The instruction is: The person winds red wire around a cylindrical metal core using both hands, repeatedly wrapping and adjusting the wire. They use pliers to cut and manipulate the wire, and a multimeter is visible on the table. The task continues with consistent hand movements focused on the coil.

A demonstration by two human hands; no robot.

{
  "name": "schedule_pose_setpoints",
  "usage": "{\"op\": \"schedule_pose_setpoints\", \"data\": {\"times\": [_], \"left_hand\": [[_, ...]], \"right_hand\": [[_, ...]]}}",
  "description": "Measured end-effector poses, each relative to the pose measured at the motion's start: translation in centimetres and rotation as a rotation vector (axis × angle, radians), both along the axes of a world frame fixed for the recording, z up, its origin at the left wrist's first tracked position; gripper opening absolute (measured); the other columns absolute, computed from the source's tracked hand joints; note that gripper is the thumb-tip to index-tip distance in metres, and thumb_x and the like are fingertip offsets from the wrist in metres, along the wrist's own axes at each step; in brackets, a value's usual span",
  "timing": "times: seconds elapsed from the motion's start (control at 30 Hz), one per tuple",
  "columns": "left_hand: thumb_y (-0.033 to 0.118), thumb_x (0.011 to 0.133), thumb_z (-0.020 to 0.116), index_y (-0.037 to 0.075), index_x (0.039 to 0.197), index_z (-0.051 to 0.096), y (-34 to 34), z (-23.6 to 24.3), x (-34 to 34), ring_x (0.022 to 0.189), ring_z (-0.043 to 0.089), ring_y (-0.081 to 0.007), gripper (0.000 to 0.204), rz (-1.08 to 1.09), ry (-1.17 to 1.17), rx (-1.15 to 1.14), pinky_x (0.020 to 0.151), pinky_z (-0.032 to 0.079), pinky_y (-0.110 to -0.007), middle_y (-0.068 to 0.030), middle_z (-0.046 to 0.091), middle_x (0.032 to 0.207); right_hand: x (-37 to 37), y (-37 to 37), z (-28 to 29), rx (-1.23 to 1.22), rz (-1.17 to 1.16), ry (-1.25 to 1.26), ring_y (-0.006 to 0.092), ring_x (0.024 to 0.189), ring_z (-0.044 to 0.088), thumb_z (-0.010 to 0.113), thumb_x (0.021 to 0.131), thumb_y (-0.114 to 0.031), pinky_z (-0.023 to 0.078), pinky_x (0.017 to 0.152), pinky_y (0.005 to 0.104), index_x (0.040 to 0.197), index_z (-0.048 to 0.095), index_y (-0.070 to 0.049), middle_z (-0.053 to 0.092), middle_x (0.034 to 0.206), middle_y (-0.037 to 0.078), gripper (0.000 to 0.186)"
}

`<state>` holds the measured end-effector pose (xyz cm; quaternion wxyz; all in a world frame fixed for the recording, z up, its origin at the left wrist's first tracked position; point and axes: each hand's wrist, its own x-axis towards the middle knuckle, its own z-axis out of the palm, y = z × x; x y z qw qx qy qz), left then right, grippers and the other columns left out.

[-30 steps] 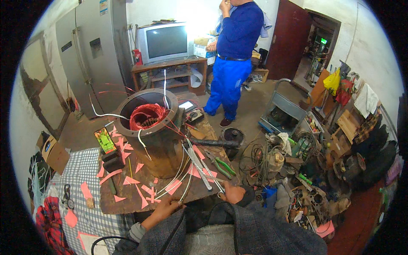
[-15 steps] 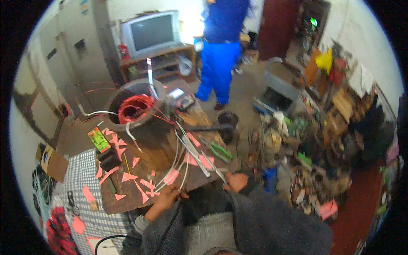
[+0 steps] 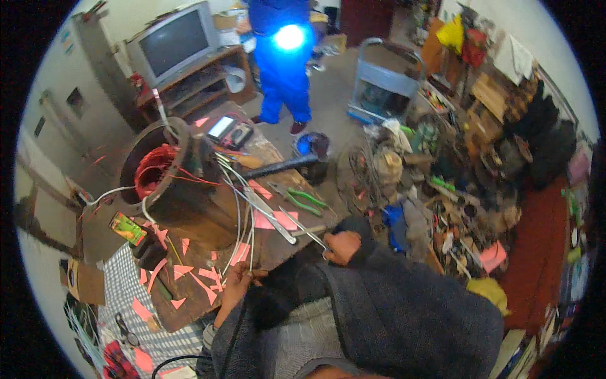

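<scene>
My left hand (image 3: 235, 284) is at the table's near edge, its fingers pinched around the end of a white wire sleeve (image 3: 252, 243). My right hand (image 3: 343, 247) is closed on the ring-ended handle of a slim metal tool, apparently scissors (image 3: 305, 228), pointing away to the left over the table. Between the hands lies a long, flat, whitish strip (image 3: 273, 221). Beyond my left hand, a metal motor housing (image 3: 183, 148) rests on the wooden table with red wire coils (image 3: 154, 169) inside. Red leads run from it toward the white sleeves.
Green-handled pliers (image 3: 306, 199), pink paper scraps (image 3: 274, 219), a multimeter (image 3: 238, 134) and a black bar (image 3: 278, 167) lie on the table. A person in blue (image 3: 281, 79) stands beyond with a bright light. A trolley (image 3: 386, 79) and heaped clutter (image 3: 435, 170) occupy the right.
The whole view has swung, so the table and motor housing appear further left. The light now shows in front of the standing person. Both hands keep their grips.
</scene>
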<state>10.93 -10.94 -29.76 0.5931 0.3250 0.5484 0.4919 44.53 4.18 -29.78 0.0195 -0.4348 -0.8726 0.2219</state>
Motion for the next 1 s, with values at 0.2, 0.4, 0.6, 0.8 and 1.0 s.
{"op": "schedule_pose_setpoints", "data": {"times": [0.2,0.4,0.6,0.8,1.0], "left_hand": [[0.0,0.102,0.042,0.002,0.125,0.046,0.7,-0.7,-0.1,0.075,0.063,-0.0135,0.023,-0.069,0.072,0.101,0.063,0.049,-0.026,-0.0169,0.072,0.116],[0.01,0.107,0.048,-0.001,0.113,0.055,1.1,-0.4,-0.3,0.056,0.052,-0.01,0.014,-0.017,0.156,0.022,0.051,0.042,-0.025,-0.0147,0.076,0.102],[0.012,0.107,0.049,-0.002,0.115,0.056,1.2,0.4,-1.2,0.055,0.054,-0.0111,0.018,-0.021,0.169,-0.003,0.052,0.044,-0.026,-0.0159,0.076,0.1],[0.014,0.107,0.051,-0.001,0.122,0.057,0.9,0.1,-0.8,0.066,0.064,-0.0122,0.022,-0.121,0.091,0.082,0.059,0.052,-0.026,-0.0119,0.076,0.1],[0.018,0.107,0.054,0.001,0.114,0.06,1.1,0.5,-1.2,0.071,0.069,-0.0149,0.02,-0.132,0.196,0.016,0.059,0.053,-0.026,-0.012,0.075,0.098]], "right_hand": [[0.9,0.7,-0.8,-0.053,0.022,0.006,0.0447,0.085,0.07,0.072,0.086,-0.044,0.054,0.074,0.0586,0.11,0.063,-0.011,0.072,0.088,0.021,0.041],[3.0,1.3,-1.1,-0.148,0.055,-0.14,0.0438,0.09,0.071,0.073,0.086,-0.047,0.054,0.075,0.0581,0.116,0.064,-0.01,0.074,0.094,0.02,0.049],[8.9,1.9,1.7,-0.293,0.257,-0.069,0.0424,0.089,0.07,0.071,0.088,-0.036,0.054,0.076,0.0547,0.114,0.064,-0.009,0.073,0.095,0.016,0.038],[10.8,2.2,4.3,-0.417,0.428,-0.203,0.0405,0.087,0.069,0.066,0.088,-0.025,0.054,0.076,0.0513,0.113,0.064,-0.008,0.072,0.093,0.015,0.03],[9.4,2.5,5.1,-0.562,0.407,-0.002,0.0343,0.085,0.069,0.067,0.085,-0.024,0.053,0.076,0.0472,0.122,0.065,-0.009,0.07,0.092,0.012,0.04]]}}
